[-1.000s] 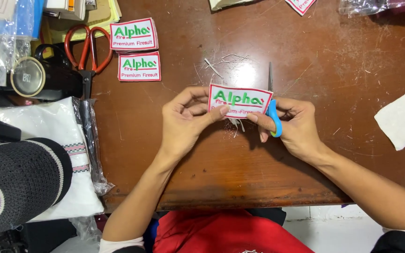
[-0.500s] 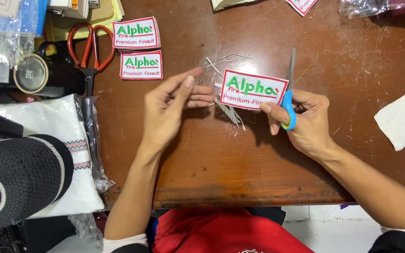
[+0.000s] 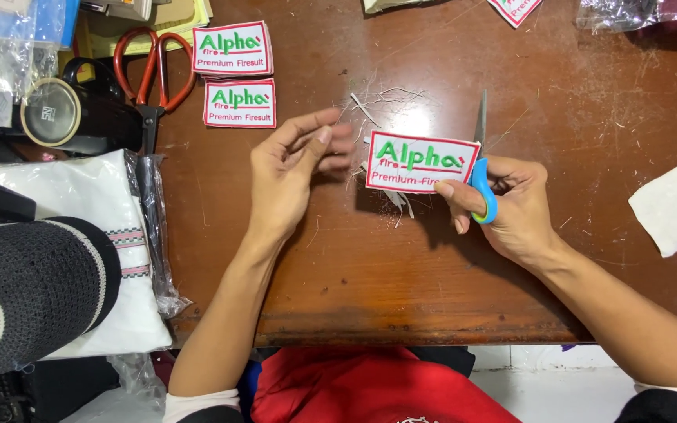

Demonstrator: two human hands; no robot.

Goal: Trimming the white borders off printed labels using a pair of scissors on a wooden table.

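While left fingers (image 3: 319,145) spread empty, right fingers (image 3: 452,192) pinch the patch (image 3: 421,162).

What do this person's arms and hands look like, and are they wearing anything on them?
Both hands are bare: no gloves, rings or watch show on the left hand or the right hand. The forearms are uncovered too. Sleeves begin only near the elbows, at the bottom edge of the picture, with a pale cuff on the left arm and another pale cuff above dark cloth on the right.
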